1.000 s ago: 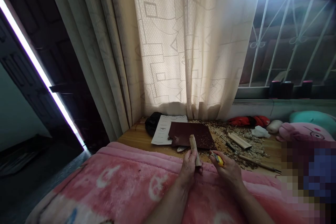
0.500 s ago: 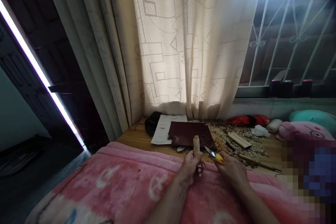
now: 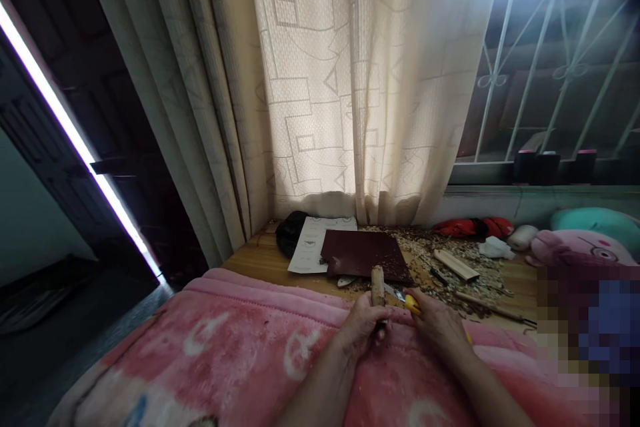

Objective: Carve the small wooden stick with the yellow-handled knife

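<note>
Head view: the left hand (image 3: 357,327) is clamped around a pale wood billet (image 3: 378,285), which it holds upright for steadiness. The right hand (image 3: 437,323) grips a yellow-handled knife (image 3: 412,304), its blade directed toward the billet. Both hands are braced just above a pink fleece blanket (image 3: 225,347). Wood shavings (image 3: 450,267) lie on the wooden tabletop (image 3: 265,257) beyond.

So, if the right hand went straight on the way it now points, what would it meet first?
Probably the wooden stick gripped in the left hand, just past the yellow-handled knife in the right hand; depth is unclear.
</note>
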Tool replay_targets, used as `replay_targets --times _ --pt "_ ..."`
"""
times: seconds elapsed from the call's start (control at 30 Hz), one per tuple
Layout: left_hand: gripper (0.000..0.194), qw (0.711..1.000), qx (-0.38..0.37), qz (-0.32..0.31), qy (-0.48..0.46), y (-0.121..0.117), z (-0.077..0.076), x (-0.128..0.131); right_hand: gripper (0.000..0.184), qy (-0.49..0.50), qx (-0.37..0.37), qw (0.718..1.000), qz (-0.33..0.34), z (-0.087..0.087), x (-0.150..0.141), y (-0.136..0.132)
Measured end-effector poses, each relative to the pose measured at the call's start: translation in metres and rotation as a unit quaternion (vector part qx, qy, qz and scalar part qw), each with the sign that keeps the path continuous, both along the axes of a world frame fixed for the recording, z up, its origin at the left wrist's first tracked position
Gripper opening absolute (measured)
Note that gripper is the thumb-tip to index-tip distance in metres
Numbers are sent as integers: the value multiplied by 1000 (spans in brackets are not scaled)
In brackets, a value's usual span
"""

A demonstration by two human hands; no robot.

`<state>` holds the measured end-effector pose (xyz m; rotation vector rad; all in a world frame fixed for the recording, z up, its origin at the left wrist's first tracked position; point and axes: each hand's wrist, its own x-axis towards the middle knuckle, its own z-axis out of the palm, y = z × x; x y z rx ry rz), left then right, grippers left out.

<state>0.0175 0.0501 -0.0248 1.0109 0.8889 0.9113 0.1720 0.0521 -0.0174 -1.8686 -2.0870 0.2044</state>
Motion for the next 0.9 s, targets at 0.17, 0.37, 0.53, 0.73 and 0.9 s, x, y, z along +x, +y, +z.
replay_targets --times 0.17,0.37,0.53,0.73,0.9 --pt "25 1000 0 -11 4 0 2 -1 18 -24 7 999 36 -2 -3 -4" --pt "26 1000 -1 -11 10 -2 8 0 14 -47 35 997 51 -5 -6 -8" --pt "33 999 -8 -29 29 -2 8 -1 17 -48 36 996 61 -7 -9 -8" --pt "29 997 -37 -18 58 -2 8 -1 18 -79 7 996 44 -8 -12 -6" --pt "36 996 -51 -16 73 -1 3 -1 21 -72 11 996 45 -7 -12 -7"
